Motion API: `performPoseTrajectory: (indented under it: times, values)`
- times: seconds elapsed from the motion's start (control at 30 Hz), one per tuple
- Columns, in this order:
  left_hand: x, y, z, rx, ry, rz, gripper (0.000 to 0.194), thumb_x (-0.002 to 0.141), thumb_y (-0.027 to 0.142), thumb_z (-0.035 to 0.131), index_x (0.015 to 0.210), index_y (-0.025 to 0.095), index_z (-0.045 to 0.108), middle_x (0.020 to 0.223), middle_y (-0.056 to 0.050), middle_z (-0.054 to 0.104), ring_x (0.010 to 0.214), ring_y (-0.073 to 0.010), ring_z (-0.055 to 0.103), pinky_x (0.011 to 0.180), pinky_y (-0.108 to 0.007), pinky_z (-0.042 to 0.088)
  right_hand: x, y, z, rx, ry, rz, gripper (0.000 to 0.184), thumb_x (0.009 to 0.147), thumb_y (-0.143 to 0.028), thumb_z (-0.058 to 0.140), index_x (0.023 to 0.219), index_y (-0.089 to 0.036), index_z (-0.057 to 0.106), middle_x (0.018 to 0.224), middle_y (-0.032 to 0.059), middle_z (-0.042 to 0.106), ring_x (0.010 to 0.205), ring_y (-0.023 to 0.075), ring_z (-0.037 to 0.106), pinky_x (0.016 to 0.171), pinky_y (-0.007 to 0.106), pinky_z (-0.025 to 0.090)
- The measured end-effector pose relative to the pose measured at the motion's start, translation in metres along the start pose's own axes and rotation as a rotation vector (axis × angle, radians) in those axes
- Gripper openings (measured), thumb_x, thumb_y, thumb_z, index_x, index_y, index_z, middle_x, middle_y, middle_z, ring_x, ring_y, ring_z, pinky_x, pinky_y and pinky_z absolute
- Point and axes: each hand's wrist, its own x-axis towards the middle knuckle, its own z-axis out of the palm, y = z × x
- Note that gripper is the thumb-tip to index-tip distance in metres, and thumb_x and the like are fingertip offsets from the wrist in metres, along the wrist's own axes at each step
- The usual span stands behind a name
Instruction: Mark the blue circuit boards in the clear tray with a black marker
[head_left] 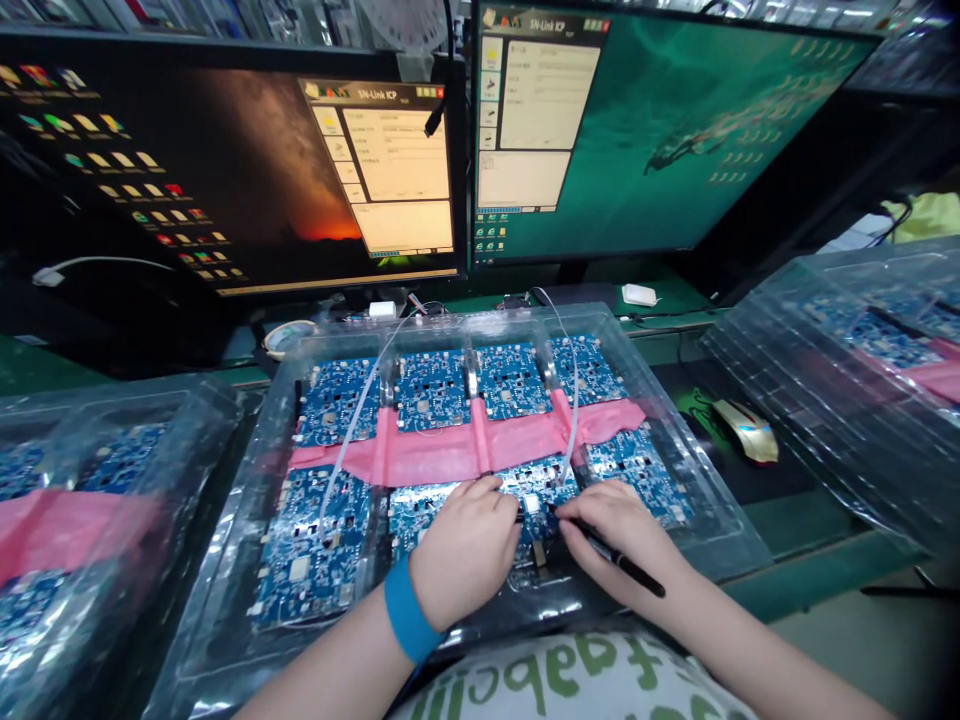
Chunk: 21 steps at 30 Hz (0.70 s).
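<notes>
A clear plastic tray (225, 580) holds several blue circuit boards (319, 560) in its compartments, with pink strips (427, 455) lying across the middle. My right hand (619, 525) grips a slim black pen (626, 570), its tip pointing toward a board in the front row. Beside it, my left hand (469, 545) rests on the front row with fingers curled in. A small dark end shows by its fingertips, but what those fingers hold is hidden. A blue band (410, 608) circles my left wrist. Two thin pale cables reach down onto boards in the tray.
Two monitors (675, 140) stand behind the tray, each showing a program window. A gold-coloured mouse (746, 430) lies on a dark pad at right. More board-filled trays flank this one, including the left tray (180, 400). A roll of tape (291, 337) sits behind.
</notes>
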Motion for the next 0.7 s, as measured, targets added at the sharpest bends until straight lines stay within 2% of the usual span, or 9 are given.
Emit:
performPoseTrajectory:
  times: [0.33, 0.57, 0.7]
  values:
    - [-0.0009, -0.0009, 0.0007, -0.01, -0.015, -0.001, 0.013, 0.082, 0.016, 0.041, 0.086, 0.014, 0.053, 0.09, -0.008, 0.059, 0.105, -0.0227, 0.046, 0.089, -0.039, 0.037, 0.0037, -0.0079, -0.0016, -0.014, -0.171, -0.041, 0.016, 0.082, -0.018, 0.046, 0.09, -0.022, 0.059, 0.074, 0.0003, 0.058, 0.07, 0.0152, 0.052, 0.072, 0.03, 0.032]
    - [-0.0004, -0.001, 0.0008, -0.025, -0.011, 0.0, 0.013, 0.082, 0.017, 0.041, 0.087, 0.014, 0.053, 0.091, -0.009, 0.06, 0.105, -0.023, 0.046, 0.089, -0.039, 0.037, 0.0012, -0.0061, -0.0019, -0.043, -0.088, -0.007, 0.016, 0.081, -0.017, 0.045, 0.086, -0.021, 0.06, 0.073, 0.0007, 0.057, 0.07, 0.0152, 0.051, 0.076, 0.032, 0.032]
    - [-0.0009, -0.0009, 0.0009, -0.025, -0.008, -0.003, 0.013, 0.082, 0.017, 0.041, 0.087, 0.014, 0.053, 0.092, -0.009, 0.06, 0.105, -0.023, 0.046, 0.089, -0.039, 0.037, 0.0016, -0.0045, 0.0004, -0.029, -0.121, -0.033, 0.015, 0.081, -0.017, 0.047, 0.087, -0.022, 0.059, 0.073, 0.0, 0.058, 0.07, 0.015, 0.051, 0.076, 0.032, 0.032]
